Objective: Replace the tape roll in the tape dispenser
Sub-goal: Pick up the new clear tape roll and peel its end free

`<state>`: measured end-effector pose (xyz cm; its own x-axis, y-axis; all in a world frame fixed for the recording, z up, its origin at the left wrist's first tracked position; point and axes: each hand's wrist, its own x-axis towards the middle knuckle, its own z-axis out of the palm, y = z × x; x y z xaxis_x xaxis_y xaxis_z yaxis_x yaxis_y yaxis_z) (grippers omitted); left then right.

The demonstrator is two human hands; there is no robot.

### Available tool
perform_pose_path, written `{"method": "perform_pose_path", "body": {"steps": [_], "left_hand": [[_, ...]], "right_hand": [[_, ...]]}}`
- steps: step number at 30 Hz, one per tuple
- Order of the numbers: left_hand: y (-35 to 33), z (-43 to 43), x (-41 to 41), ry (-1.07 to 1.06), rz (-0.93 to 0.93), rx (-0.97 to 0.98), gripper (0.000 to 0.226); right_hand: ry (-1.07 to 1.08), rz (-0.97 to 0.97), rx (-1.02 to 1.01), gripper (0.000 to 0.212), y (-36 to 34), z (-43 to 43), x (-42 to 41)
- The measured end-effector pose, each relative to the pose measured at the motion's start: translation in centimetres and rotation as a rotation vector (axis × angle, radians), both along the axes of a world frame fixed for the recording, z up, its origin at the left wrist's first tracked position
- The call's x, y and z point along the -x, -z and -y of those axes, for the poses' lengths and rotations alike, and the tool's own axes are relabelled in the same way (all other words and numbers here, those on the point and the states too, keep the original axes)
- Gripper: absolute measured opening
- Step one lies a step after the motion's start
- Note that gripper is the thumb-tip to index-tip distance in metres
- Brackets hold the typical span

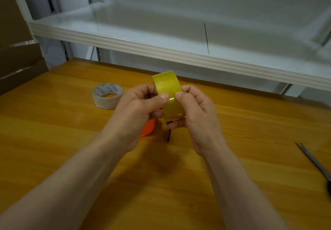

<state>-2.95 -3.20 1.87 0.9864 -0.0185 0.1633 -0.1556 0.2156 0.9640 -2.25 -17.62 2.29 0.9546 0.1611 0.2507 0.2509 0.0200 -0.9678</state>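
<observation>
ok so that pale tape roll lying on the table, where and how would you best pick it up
The pale tape roll lies flat on the wooden table, core hole facing up, left of both hands, which hold the yellow roll. Probably come from above: one finger into the open core, thumb on the outer wall, pinching the ring. Its near side looks unobstructed.

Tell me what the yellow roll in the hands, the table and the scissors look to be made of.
Yellow roll: glossy, see-through plastic tape, judging by the glint near the thumbs. Table: wood or wood-look laminate with a smooth sheen; grain lines run across it. Scissors: grey blades, probably metal; the handle is cut off at the edge.
</observation>
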Motion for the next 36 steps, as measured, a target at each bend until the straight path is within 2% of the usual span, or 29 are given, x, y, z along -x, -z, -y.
{"method": "perform_pose_path", "body": {"steps": [11,16,27,31,36], "left_hand": [[0.1,0.5,0.2,-0.003,-0.005,-0.010,0.023],[-0.2,0.8,0.5,0.020,-0.042,0.098,0.014],[-0.5,0.9,0.7,0.061,-0.101,0.203,0.010],[-0.3,1.2,0.6,0.064,-0.113,0.169,0.028],[-0.2,1.3,0.6,0.070,-0.109,0.180,0.032]], "right_hand": [[0.047,0.006,0.026,0.025,0.3,-0.1,-0.4],[0.064,0.002,0.041,0.026,0.2,-0.3,-0.4],[0.090,-0.013,-0.002,0.027,-0.2,0.0,0.0],[0.161,-0.005,0.018,0.025,-0.1,-0.2,0.0],[0.172,0.010,0.035,0.026,-0.1,-0.2,-0.1]]}}
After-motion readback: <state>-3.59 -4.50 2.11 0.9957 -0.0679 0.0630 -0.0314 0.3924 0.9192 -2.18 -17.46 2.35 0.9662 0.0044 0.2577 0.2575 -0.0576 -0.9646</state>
